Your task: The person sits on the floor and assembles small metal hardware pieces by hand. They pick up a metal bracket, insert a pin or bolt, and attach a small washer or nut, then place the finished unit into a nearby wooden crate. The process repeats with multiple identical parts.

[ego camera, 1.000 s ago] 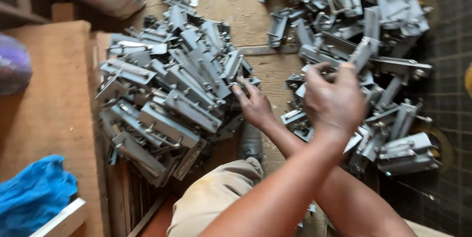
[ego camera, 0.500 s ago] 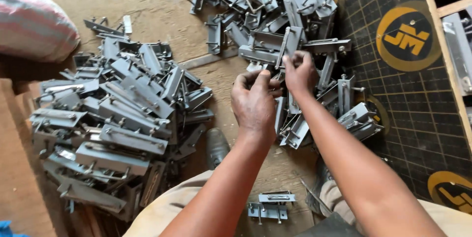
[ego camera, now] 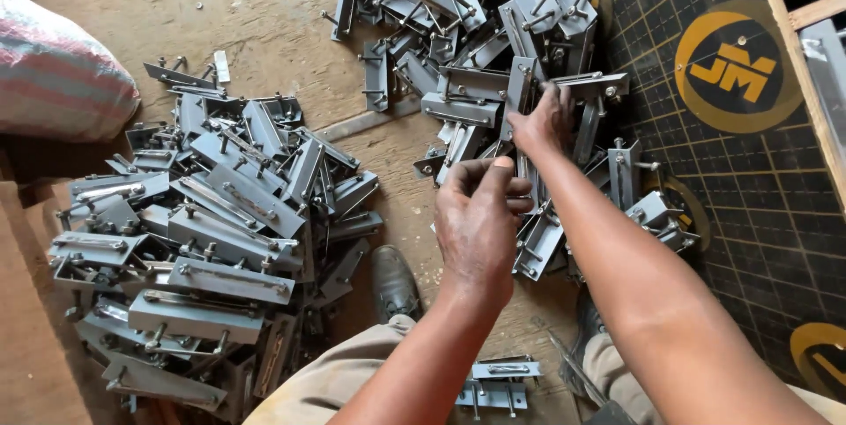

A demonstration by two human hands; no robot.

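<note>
Above the dark shoe (ego camera: 394, 284), the left hand (ego camera: 478, 224) is curled with thumb pressed to fingertips, its grip unclear, while the right hand (ego camera: 539, 123) pinches an upright grey metal bracket (ego camera: 520, 97) at the near edge of the far bracket pile (ego camera: 493, 11), with a stacked bracket pile (ego camera: 203, 240) left of the shoe.

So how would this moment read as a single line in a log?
left hand: fingers curled, above right pile | right hand: gripping grey metal bracket | right pile: loose brackets | left pile: stacked brackets
</note>
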